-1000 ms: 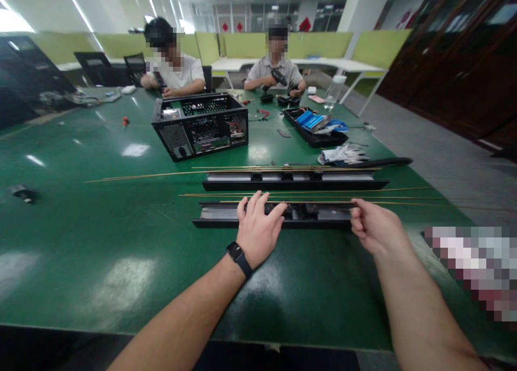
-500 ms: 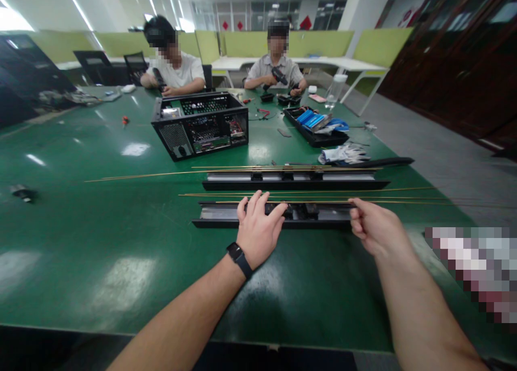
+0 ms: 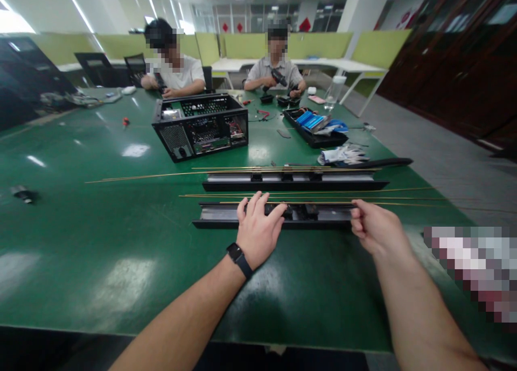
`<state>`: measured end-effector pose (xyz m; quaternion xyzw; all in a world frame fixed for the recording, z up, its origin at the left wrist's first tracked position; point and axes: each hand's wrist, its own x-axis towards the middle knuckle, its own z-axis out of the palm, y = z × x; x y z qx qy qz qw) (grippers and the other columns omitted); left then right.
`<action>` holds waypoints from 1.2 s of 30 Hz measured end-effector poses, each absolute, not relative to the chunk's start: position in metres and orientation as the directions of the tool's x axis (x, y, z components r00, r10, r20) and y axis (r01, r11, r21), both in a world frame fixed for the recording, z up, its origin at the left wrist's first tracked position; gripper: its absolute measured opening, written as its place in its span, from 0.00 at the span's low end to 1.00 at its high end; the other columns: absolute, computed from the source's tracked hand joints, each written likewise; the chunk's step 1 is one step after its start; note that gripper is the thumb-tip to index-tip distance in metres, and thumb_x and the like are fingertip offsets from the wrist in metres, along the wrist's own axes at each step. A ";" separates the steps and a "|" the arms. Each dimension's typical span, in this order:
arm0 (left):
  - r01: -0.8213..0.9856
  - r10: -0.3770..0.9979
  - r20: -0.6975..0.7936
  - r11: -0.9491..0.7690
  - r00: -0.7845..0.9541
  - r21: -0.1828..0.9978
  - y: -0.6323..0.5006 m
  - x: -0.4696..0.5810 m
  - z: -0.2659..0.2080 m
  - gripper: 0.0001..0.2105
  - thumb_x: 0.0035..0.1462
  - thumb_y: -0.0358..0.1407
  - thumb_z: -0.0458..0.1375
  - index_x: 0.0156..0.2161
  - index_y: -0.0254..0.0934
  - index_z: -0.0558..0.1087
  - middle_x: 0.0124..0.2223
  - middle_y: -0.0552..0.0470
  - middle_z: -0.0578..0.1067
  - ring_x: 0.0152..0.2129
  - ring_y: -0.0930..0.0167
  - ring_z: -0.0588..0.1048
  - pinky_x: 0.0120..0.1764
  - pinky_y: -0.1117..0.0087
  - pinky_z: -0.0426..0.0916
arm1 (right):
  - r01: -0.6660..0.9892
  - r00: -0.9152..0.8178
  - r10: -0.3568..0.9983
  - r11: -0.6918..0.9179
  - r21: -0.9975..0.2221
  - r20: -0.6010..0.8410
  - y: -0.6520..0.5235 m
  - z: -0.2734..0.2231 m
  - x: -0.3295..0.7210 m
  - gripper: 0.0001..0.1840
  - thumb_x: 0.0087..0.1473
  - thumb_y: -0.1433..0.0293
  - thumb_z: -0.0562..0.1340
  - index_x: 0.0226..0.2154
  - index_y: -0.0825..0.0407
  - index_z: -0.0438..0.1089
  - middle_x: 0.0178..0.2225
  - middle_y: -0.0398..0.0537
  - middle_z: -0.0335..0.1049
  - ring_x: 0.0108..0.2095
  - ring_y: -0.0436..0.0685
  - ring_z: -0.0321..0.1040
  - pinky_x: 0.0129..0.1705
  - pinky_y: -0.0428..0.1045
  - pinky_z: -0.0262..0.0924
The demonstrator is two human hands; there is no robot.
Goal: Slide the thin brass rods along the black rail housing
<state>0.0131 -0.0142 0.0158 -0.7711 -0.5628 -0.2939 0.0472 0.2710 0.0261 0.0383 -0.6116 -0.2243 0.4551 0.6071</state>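
My left hand lies over the near black rail, fingers apart and resting across its far edge. This long rail has a grey metal channel and black blocks inside it; my palm hides part of it. At the rail's right end, my right hand is closed in a pinch on a thin brass rod. The rod runs lengthwise above the rail and passes under or behind my left fingers. More thin rods lie just beyond. A second, similar rail sits parallel behind them, with rods along it.
An open black computer case stands further back on the green table. To its right are a black tray with blue parts and white gloves. Two people sit opposite, handling power drills.
My right hand and the pinched rod have shifted very slightly to the right. My left hand stays in place on the near rail.
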 end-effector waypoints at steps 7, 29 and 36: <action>0.896 0.839 0.507 -0.363 0.195 0.257 -0.014 0.013 0.016 0.14 0.65 0.39 0.53 0.55 0.52 0.72 0.62 0.45 0.67 0.64 0.58 0.59 0.63 0.47 0.48 | -0.289 0.496 0.820 -0.155 -0.945 -0.286 0.026 0.038 0.272 0.05 0.51 0.75 0.63 0.27 0.52 0.66 0.16 0.37 0.61 0.09 0.45 0.51 0.07 0.40 0.40; 0.900 0.844 0.501 -0.354 0.191 0.254 -0.014 0.013 0.015 0.15 0.65 0.40 0.54 0.55 0.53 0.72 0.63 0.45 0.67 0.64 0.57 0.59 0.63 0.46 0.48 | -0.233 0.492 0.833 -0.153 -0.960 -0.252 0.026 0.036 0.271 0.02 0.52 0.73 0.62 0.29 0.52 0.67 0.15 0.37 0.63 0.08 0.45 0.51 0.06 0.40 0.38; 0.896 0.839 0.513 -0.358 0.184 0.264 -0.014 0.014 0.015 0.15 0.64 0.39 0.55 0.55 0.53 0.72 0.63 0.45 0.67 0.64 0.57 0.59 0.63 0.46 0.48 | -0.223 0.477 0.844 -0.154 -0.963 -0.245 0.026 0.037 0.269 0.02 0.52 0.72 0.63 0.29 0.53 0.68 0.16 0.38 0.63 0.08 0.45 0.51 0.06 0.40 0.38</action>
